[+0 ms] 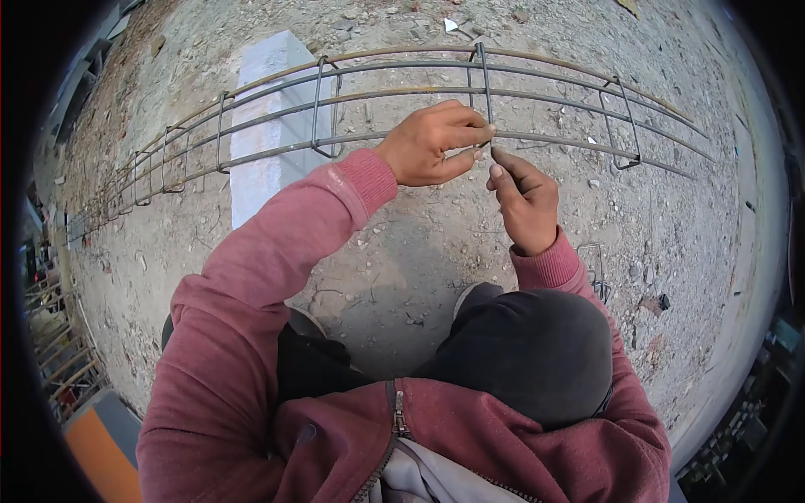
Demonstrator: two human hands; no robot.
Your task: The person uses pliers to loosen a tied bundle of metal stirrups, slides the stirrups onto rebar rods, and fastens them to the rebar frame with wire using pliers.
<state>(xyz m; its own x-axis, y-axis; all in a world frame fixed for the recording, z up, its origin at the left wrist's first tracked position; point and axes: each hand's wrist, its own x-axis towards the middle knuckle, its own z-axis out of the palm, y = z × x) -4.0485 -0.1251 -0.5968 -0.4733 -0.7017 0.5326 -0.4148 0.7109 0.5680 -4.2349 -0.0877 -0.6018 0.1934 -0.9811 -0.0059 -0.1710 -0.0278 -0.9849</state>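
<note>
A long cage of steel bars (377, 94) with square wire stirrups (318, 105) crosses the view ahead of me. My left hand (436, 142) is at the lower bar, thumb and fingers pinched beside the bottom of a stirrup (486, 84). Just right of and below it, my right hand (524, 197) has its thumb and forefinger pressed together near the same joint. Whatever is between the fingertips of either hand is too small to make out. The fingertips of the two hands nearly meet.
A pale block (277, 126) stands under the left part of the cage. Stony ground (402, 251) lies below, with a small loose wire piece (597, 268) by my right sleeve. An orange panel (101, 453) and more bars are at lower left.
</note>
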